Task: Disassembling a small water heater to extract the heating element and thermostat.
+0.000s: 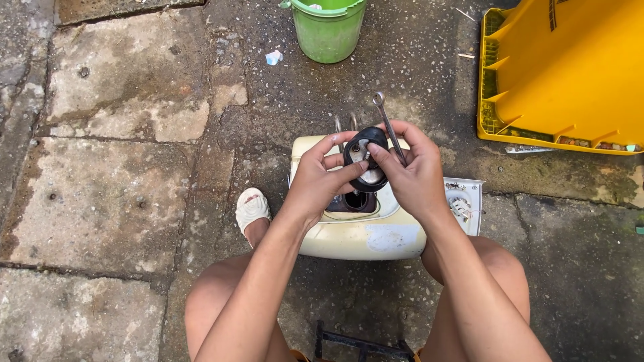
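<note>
Both hands, left hand (320, 175) and right hand (410, 169), around a black round part (366, 155) (spanner (388, 125) in the right), above a cream casing (362, 234).

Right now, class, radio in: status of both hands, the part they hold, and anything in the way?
Left hand gripping round black rubber part. Right hand on same part, also holding slim metal spanner. Cream plastic casing below. Nothing between hands and part.

Green plastic bucket (328, 30) sitting at 12 o'clock on the wet stone paving (107, 174). Small crumpled white scrap (274, 57) lying just left of it. Big yellow ribbed plastic bin (567, 70) lying tipped over at 2 o'clock. White flat plate with small metal fittings (464, 201) sitting at 3 o'clock. Black metal frame (359, 343) showing at 6 o'clock. White sandal (251, 208) resting at 9 o'clock, near centre.
</note>
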